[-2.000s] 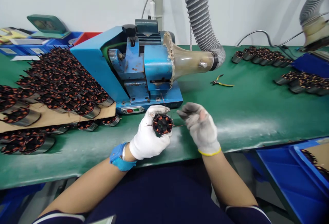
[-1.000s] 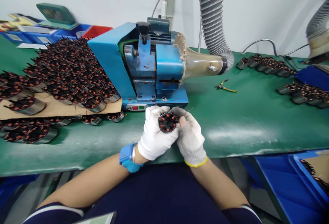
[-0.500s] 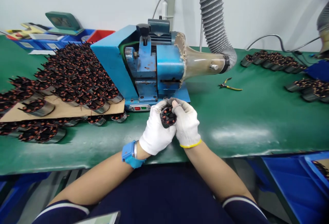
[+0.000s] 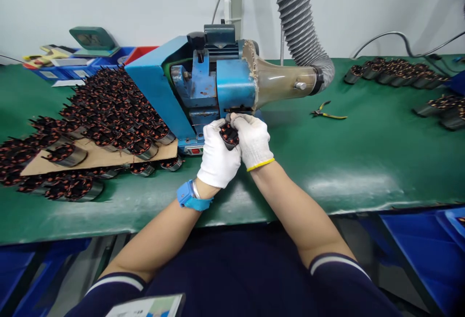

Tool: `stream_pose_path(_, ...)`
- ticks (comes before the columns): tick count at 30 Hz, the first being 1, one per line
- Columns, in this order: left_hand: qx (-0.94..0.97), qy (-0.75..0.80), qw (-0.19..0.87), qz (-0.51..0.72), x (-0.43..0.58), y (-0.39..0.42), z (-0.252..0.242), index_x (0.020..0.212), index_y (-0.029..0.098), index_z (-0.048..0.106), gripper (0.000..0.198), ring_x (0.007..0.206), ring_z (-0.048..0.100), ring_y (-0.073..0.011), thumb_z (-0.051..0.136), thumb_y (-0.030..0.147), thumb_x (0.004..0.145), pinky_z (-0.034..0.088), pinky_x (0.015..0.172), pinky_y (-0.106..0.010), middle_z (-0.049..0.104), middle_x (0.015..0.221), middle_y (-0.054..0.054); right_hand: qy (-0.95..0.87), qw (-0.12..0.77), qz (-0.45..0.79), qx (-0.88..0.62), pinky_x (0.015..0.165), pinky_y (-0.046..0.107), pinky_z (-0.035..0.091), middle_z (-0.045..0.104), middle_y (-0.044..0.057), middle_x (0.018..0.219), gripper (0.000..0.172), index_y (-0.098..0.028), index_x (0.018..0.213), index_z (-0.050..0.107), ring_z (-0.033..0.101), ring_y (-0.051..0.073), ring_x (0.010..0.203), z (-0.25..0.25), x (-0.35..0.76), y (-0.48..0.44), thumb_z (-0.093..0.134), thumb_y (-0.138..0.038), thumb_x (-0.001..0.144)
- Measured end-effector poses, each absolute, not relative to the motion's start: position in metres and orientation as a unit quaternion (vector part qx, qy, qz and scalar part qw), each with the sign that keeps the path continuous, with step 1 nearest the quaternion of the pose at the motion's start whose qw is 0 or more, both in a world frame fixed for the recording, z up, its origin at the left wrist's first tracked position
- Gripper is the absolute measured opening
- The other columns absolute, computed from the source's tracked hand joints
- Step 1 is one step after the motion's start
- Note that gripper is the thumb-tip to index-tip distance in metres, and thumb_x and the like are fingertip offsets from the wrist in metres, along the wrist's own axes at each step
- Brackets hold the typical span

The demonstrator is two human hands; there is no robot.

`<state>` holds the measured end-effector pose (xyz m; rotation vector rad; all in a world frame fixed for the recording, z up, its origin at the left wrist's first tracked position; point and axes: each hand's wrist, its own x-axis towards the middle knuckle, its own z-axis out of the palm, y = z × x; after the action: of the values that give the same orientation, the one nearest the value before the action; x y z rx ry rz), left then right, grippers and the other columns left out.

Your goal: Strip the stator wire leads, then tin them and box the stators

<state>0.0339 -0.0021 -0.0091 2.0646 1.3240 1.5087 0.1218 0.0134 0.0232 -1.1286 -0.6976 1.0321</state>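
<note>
In white gloves, both my hands are at the front of a blue bench machine [image 4: 232,84]. My left hand [image 4: 219,159] is closed round a motor stator [image 4: 229,137], a short dark cylinder with copper windings and black insulation facing up. Fingertips of my right hand [image 4: 254,142] pinch at the stator's far edge, right by the slot under the machine's blue housing. Whatever they pinch, perhaps a wire end, is too small to make out. A blue strap circles my left wrist.
Many stators [image 4: 119,108] crowd the left side, some on a cardboard sheet [image 4: 98,158]. Cutting pliers [image 4: 329,114] lie right of the machine. More stators [image 4: 395,72] stand at the far right. A grey hose [image 4: 300,21] joins the clear funnel [image 4: 279,79]. Blue bins [image 4: 90,62] stand back left.
Both my hands have moved forward with the stator, from in front of the machine's base up to the slot under its housing. The camera view has shifted slightly.
</note>
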Motion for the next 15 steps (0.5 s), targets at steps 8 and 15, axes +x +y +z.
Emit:
stream_pose_path(8,0.722,0.450,0.146,0.505,0.040,0.001,-0.001,0.119,0.016,0.039,0.054,0.111,0.060,-0.0264,0.068,0.026,0.075,0.048,0.102,-0.044,0.053,0.118,-0.015,-0.251,0.706,0.466,-0.471,0.068,0.025,0.050,0.062,-0.006,0.056,0.009,-0.017,0.064,0.064,0.058,0.009,0.060,0.023,0.124,0.020,0.066,-0.022,0.070)
stream_pose_path(15,0.724,0.417,0.139,0.531,0.029,-0.018,-0.012,0.123,0.019,0.040,0.061,0.108,0.061,-0.0255,0.070,0.022,0.070,0.052,0.096,-0.043,0.053,0.116,-0.012,-0.301,0.703,0.454,-0.458,0.065,0.024,0.051,0.067,-0.003,0.063,0.012,-0.016,0.073,0.069,0.061,0.010,0.063,0.021,0.119,-0.010,0.065,-0.027,0.075)
